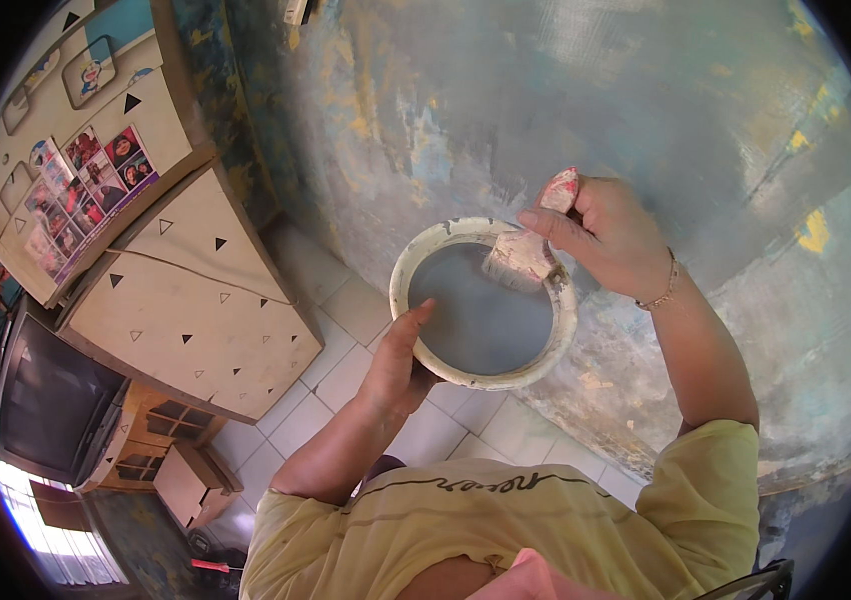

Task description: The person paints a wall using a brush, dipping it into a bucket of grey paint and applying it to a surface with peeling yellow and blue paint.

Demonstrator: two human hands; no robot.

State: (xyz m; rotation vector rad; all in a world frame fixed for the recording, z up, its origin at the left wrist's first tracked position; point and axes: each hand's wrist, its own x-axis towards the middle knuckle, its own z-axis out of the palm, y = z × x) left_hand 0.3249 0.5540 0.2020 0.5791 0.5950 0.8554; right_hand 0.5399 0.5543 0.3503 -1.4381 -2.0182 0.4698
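Note:
A round, pale paint bucket (408, 262) with a chipped, paint-smeared rim is held up in front of my body. Greyish liquid (476, 320) fills part of it. My left hand (398, 365) grips the bucket's near left side, thumb over the rim and the other fingers hidden below. In my right hand (606, 230) is a wide paintbrush (526, 257), its handle spotted white and red. The brush head lies over the bucket's far right rim, bristles pointing down toward the liquid.
A patchy grey-blue wall (566, 110) with yellow spots rises ahead. On the left stands a patterned cabinet (186, 290) with a photo sheet (91, 195). Beyond it are an old television (56, 390) and a cardboard box (191, 485). White floor tiles (346, 380) lie below.

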